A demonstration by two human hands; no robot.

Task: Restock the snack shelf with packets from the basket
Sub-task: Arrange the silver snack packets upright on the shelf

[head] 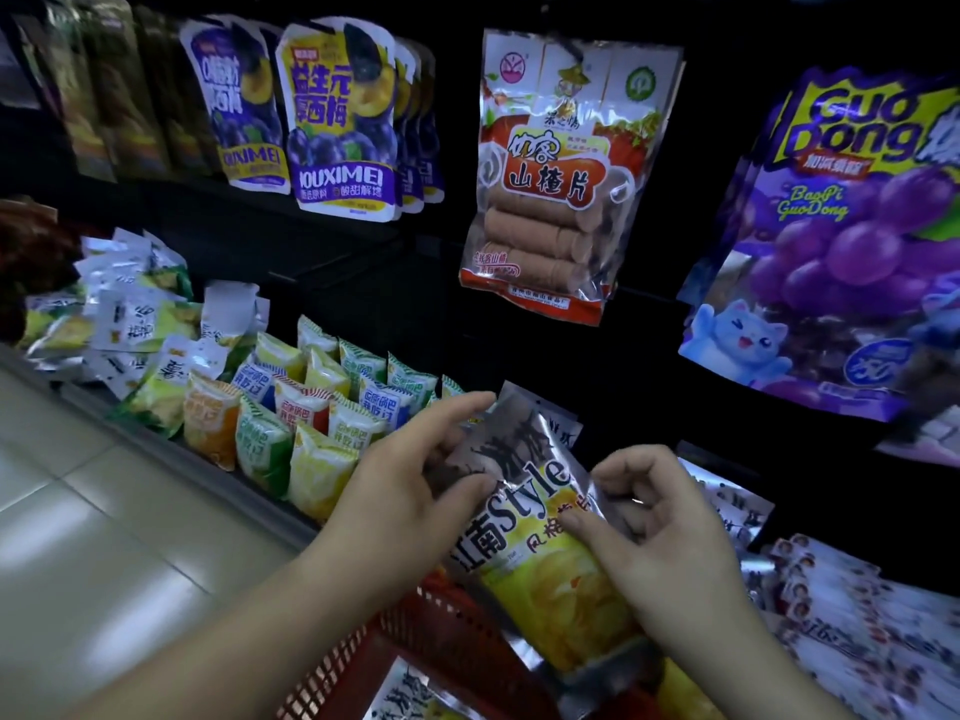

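Holding the packet with both hands, I have it just above the red basket, its lower end over the basket's far rim. Its long axis runs steeply from that yellow bottom end near me up to the silver top end, which points up, away from me and a little left. The printed face is turned toward me, with the word "Style" slanting upward to the right.

My left hand grips the left edge near the top: the thumb presses on the front and the fingers curl round the edge, the forefinger reaching along the top corner. My right hand pinches the right edge lower down, thumb on the front, fingers curled behind.

Another packet lies inside the basket. Up and left of the basket, small packets stand in rows on the shelf. High above the basket hang a hawthorn bag and plum bags; above and right of the basket hangs a grape bag. Left of the basket is tiled floor.
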